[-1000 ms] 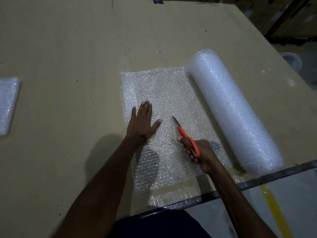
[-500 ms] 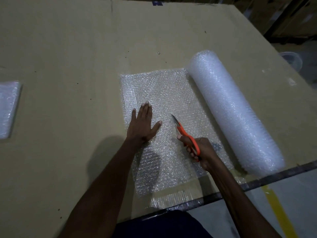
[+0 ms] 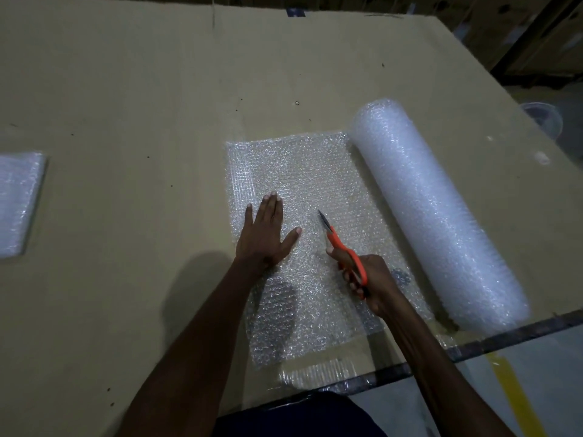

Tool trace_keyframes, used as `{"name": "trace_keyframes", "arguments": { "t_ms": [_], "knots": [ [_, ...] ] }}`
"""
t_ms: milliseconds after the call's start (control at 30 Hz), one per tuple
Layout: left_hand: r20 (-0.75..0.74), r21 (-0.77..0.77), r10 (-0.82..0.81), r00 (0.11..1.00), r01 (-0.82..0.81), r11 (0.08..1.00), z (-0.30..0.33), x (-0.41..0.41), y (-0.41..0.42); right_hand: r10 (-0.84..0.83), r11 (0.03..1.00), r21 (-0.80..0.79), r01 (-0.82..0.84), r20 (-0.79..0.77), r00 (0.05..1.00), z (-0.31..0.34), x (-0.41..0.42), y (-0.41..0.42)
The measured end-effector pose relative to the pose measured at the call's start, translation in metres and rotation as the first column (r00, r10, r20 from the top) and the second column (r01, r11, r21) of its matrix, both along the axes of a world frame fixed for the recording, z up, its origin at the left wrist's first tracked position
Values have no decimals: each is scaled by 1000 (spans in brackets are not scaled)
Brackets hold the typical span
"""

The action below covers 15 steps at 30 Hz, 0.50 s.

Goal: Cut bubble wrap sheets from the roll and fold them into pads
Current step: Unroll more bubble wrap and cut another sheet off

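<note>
While the unrolled bubble wrap sheet (image 3: 303,197) is lying flat on the cardboard-covered table (image 3: 126,89), joined to the roll (image 3: 435,212) at its right, the left hand (image 3: 266,236) is pressing it down with fingers spread. The right hand (image 3: 370,283) is gripping the orange scissors (image 3: 342,247), tips pointing away. In my judgement, holding the sheet taut and cutting parallel to the roll is keeping the edge straight.

1 bubble wrap roll (image 3: 438,212), 1 unrolled sheet (image 3: 303,171), 1 folded pad (image 3: 19,200), 1 pr scissors (image 3: 342,247), 2 hands.
</note>
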<state>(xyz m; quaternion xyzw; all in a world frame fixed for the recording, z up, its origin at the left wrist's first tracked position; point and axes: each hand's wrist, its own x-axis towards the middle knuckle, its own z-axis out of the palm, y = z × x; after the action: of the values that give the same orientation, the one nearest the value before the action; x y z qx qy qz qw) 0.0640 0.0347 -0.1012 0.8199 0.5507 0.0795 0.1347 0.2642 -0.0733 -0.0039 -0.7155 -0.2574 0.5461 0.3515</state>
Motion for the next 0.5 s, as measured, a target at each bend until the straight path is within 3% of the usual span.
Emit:
{"name": "trace_keyframes", "arguments": {
  "t_ms": [367, 500],
  "knots": [
    [50, -7, 40, 998, -40, 999, -1, 1, 7, 13, 1000, 8, -13, -8, 1000, -6, 0, 12],
    [49, 73, 55, 997, -58, 996, 8, 8, 31, 14, 999, -29, -14, -28, 1000, 2, 1, 15]
  ]
}}
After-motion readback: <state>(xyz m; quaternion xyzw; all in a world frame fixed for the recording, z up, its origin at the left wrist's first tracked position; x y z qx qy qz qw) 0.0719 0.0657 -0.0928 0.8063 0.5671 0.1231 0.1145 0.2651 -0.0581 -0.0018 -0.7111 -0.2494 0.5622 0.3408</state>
